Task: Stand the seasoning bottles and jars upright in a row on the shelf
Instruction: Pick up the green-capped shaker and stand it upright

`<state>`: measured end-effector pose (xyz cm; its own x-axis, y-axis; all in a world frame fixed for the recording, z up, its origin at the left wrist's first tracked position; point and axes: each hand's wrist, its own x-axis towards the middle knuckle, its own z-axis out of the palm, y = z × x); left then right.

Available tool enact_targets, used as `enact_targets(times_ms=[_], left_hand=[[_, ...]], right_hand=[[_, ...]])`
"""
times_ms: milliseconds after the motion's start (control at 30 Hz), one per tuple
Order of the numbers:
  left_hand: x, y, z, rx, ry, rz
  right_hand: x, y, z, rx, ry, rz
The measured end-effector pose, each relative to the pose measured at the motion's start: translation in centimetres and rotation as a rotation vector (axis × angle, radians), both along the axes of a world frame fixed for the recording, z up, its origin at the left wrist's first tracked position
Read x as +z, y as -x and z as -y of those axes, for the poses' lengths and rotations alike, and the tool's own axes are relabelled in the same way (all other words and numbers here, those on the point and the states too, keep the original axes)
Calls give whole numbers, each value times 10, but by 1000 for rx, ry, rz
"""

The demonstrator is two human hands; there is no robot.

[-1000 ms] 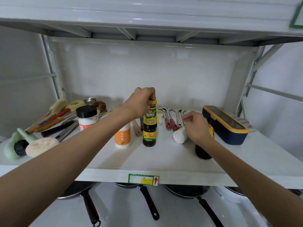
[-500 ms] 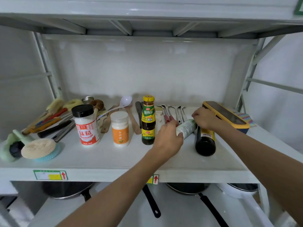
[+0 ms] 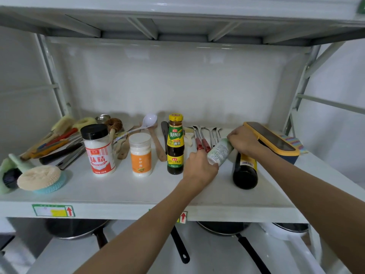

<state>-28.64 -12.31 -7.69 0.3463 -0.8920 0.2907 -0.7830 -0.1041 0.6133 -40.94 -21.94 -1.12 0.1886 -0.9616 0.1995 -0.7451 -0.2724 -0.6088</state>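
Three containers stand upright in a row on the white shelf: a black-capped jar with a red label, a small white jar with an orange label, and a dark sauce bottle with a yellow cap. To their right a white bottle with a green label is tilted, held at its lower end by my left hand and at its upper end by my right hand. A dark bottle with a yellow label lies on its side under my right wrist.
Brushes, a scrubber and utensils crowd the shelf's left end. Spoons and red-handled tools lie at the back. A navy and yellow box sits at the right. Pans hang below the shelf.
My left hand let go of the yellow-capped sauce bottle and moved right to the white bottle's lower end. My right hand lifted that bottle's upper end, tilting it.
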Motion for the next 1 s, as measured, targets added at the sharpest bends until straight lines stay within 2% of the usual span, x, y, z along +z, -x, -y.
enact_targets(times_ms=[133, 300, 433, 667, 1000], left_hand=[[-1, -3, -5, 13, 29, -100], [-5, -1, -11, 7, 15, -119], [-14, 4, -16, 29, -16, -155], [-20, 1, -15, 26, -7, -215], [-20, 13, -14, -15, 97, -354]], right_hand=[[10, -3, -17, 49, 52, 11], [14, -11, -45, 172, 173, 33], [20, -15, -69, 266, 283, -32], [20, -4, -69, 368, 293, -165], [32, 0, -66, 425, 230, -251]])
